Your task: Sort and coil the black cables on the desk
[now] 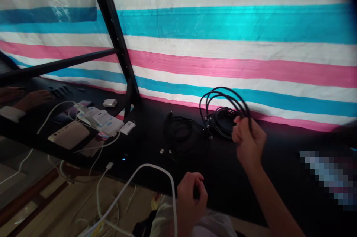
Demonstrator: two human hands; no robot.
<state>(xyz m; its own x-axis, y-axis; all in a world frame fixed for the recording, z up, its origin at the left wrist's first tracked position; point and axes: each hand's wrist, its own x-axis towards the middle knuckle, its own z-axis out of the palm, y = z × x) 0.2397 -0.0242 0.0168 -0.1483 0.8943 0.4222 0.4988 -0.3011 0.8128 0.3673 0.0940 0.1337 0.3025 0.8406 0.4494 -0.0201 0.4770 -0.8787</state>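
A coiled black cable (228, 94) hangs from my right hand (249, 142), whose fingers are closed around it, over the right half of the black table. Behind and below it lies another black coil (223, 116). To the left, a further bundle of black cables (182, 133) rests on the table, with small light connectors near it. My left hand (192, 196) is near the table's front edge, its fingers curled and pressed together; whether something small is between them cannot be made out.
Left of the black metal frame (119, 44) are white adapters (110, 103), a power bank (69, 135) and white cables. Another person's hands (35, 99) rest at far left. A white cable (150, 166) loops up at the front. Striped sheeting (237, 51) hangs behind.
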